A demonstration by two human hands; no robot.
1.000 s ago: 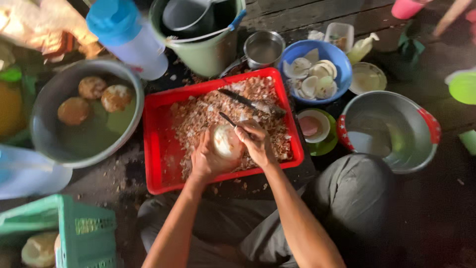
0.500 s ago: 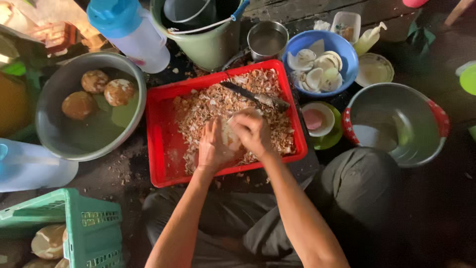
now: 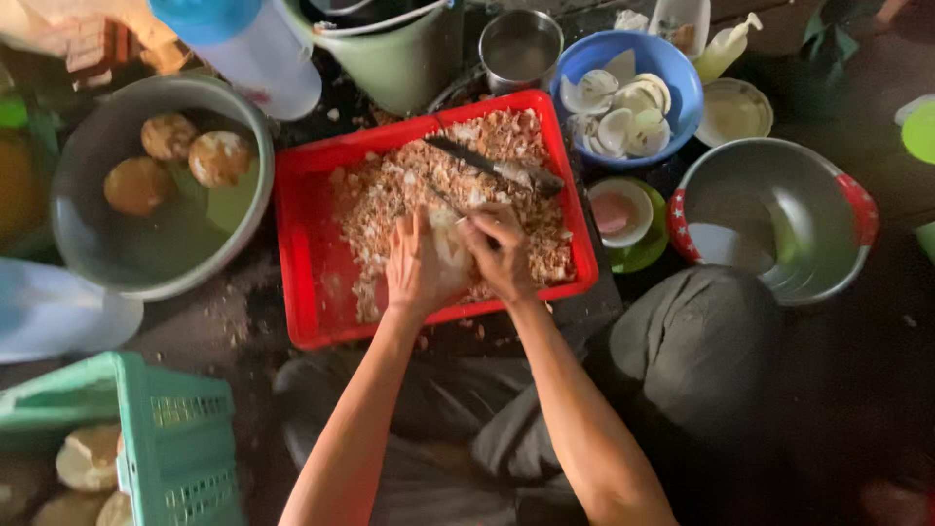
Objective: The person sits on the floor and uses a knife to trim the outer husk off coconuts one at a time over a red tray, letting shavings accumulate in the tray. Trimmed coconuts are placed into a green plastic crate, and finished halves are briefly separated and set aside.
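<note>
Dark floor holds one red tray (image 3: 302, 244); left hand (image 3: 417, 265) and right hand (image 3: 502, 251) clamp one pale coconut piece (image 3: 450, 245).

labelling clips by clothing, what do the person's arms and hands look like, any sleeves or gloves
Both arms are bare up to the frame edge: no sleeves show. The left hand and right hand wear no gloves, and no rings, watch or bracelets can be made out. Lower down, the person wears dark grey trousers.
</note>
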